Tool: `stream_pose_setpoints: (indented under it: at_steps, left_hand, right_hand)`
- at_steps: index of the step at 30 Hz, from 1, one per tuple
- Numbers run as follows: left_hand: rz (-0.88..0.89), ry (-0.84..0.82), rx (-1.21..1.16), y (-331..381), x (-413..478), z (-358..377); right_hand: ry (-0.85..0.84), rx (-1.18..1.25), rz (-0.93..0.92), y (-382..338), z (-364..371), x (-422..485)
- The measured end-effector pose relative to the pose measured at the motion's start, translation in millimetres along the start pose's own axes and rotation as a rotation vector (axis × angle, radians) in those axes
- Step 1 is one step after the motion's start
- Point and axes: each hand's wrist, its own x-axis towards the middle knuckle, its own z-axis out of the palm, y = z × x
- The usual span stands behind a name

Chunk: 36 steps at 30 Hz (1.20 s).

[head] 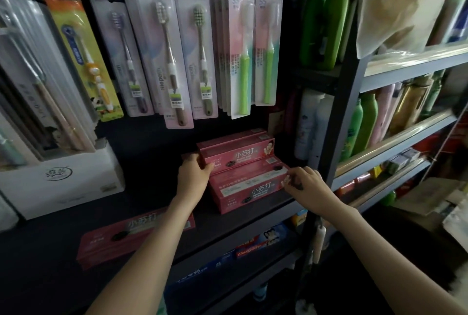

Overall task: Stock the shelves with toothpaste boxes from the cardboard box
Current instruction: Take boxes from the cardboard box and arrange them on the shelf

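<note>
Several pink boxes already sit in a stack (238, 157) on the dark shelf (141, 188), right of middle, stepped up toward the far side. One loose box (106, 243) lies near and to the left, partly under my left forearm, not yet added. The cardboard box is out of view, so I can't tell how many remain; I judge the job part done. My left hand (193, 171) curls round the left end of the stack's upper boxes. My right hand (304, 184) pinches the right end of the front box (248, 189) with bent fingertips. Every box lies flat, long axis left to right, the right ends angled a little farther away, printed faces toward me.
</note>
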Motion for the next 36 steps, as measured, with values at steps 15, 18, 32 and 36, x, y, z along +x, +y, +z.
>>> stream_pose_setpoints:
  at_steps: [15, 18, 32, 36]
  left_hand:
    - [-0.219, -0.68, 1.047, -54, -81, -153]
    - [-0.101, -0.554, 0.968, -76, -95, -176]
    - [0.774, 0.119, 0.737, -15, -113, -173]
    - [0.598, 0.156, 0.571, 1, -91, -132]
  right_hand:
    - [-0.074, 0.062, -0.526, -102, 50, -29]
    - [-0.163, 0.064, -0.672, -141, 71, -43]
    - [0.272, -0.383, -0.839, -145, 15, -33]
    - [0.36, -0.462, -0.673, -111, -4, -13]
